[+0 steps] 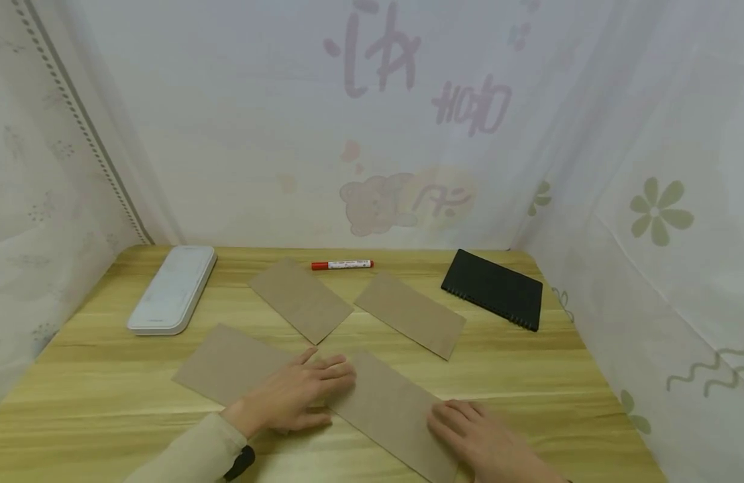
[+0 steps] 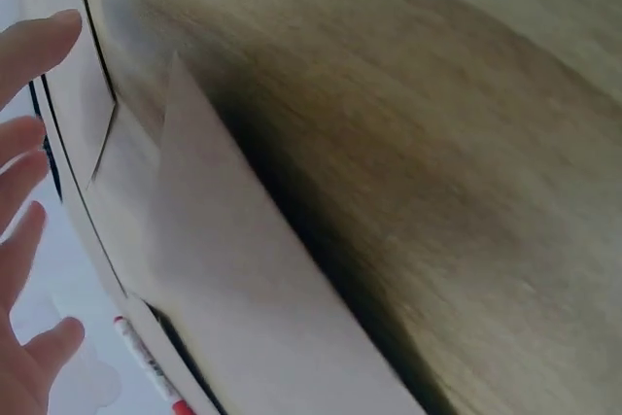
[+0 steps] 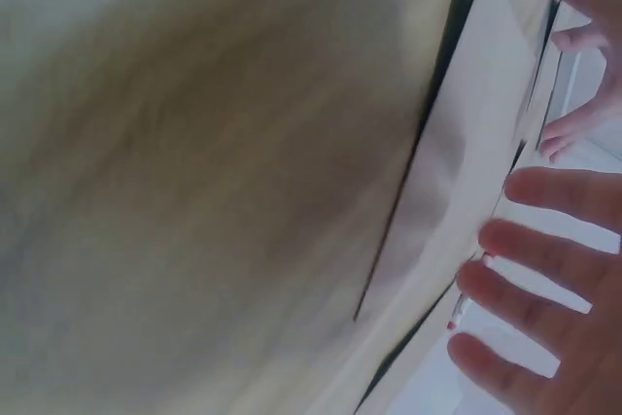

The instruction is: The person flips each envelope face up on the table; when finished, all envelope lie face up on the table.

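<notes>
Several brown paper rectangles lie on the wooden table in the head view. The near right paper rectangle [image 1: 390, 409] has my left hand [image 1: 290, 392] at its left end, fingers spread and touching it. At its right end, my right hand [image 1: 483, 439] rests with its fingertips on the paper. The near left paper rectangle [image 1: 227, 362] is partly hidden under my left hand. Behind these two lie the far left paper rectangle [image 1: 299, 302] and the far right paper rectangle [image 1: 410, 315]. Both wrist views show extended fingers, curled round nothing.
At the back edge lies a red-capped marker [image 1: 343, 265]. A white flat case [image 1: 172, 288] sits at the back left, and a black ring-bound notebook [image 1: 492, 288] at the back right. Printed white curtains [image 1: 257, 134] enclose the wooden table [image 1: 94, 376] on its back and sides.
</notes>
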### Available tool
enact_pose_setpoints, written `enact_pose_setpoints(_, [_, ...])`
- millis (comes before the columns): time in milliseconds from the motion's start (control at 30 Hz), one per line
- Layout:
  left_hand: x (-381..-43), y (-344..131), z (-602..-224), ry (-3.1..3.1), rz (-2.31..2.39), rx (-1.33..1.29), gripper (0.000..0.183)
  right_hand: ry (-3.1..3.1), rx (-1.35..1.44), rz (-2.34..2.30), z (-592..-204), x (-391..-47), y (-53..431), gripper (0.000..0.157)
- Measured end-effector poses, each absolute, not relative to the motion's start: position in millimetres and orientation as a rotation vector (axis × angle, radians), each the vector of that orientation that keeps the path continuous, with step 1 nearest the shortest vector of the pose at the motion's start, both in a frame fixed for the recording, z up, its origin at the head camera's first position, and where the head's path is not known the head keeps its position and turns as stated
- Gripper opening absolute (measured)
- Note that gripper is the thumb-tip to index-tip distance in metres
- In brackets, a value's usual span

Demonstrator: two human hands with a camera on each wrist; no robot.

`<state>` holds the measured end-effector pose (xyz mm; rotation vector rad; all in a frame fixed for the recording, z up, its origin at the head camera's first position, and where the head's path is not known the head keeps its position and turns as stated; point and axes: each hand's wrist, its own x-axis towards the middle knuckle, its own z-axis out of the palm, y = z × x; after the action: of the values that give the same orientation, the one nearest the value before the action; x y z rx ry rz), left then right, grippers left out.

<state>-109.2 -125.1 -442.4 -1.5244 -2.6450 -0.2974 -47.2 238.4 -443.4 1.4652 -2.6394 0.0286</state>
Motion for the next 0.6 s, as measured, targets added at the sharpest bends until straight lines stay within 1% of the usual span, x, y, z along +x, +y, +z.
enact_pose_setpoints(100, [-111.1,-121.3,-443.0,-2.732,-0.381,-1.563,0.055,-2.612,1.499,0.065,-446.9,-46.9,235.7,0.071])
enact_pose_setpoints(167, [-111.7,-119.3,-444.1,-2.816,-0.445,-1.567,0.051,-2.611,1.493,0.088,-449.2,-46.2,233.7,0.067])
enact_pose_setpoints(267, [-113.1,-116.2,-444.9,-2.883,-0.463,-1.563,0.049,-2.632,1.470,0.113,-450.7,-44.9,230.8,0.065])
enact_pose_setpoints(367, [-116.6,-111.2,-443.6,-2.835,-0.344,-1.593,0.044,-2.668,1.450,0.121,-449.4,-44.2,227.0,0.065])
enact_pose_setpoints(467, [-120.1,-106.3,-441.4,-2.764,-0.192,-1.639,0.040,-2.704,1.468,0.143,-446.2,-44.7,224.2,0.062])
enact_pose_setpoints(600, [-123.1,-104.5,-440.9,-2.740,-0.111,-1.695,0.037,-2.811,1.456,0.398,-440.9,-46.9,225.3,0.038])
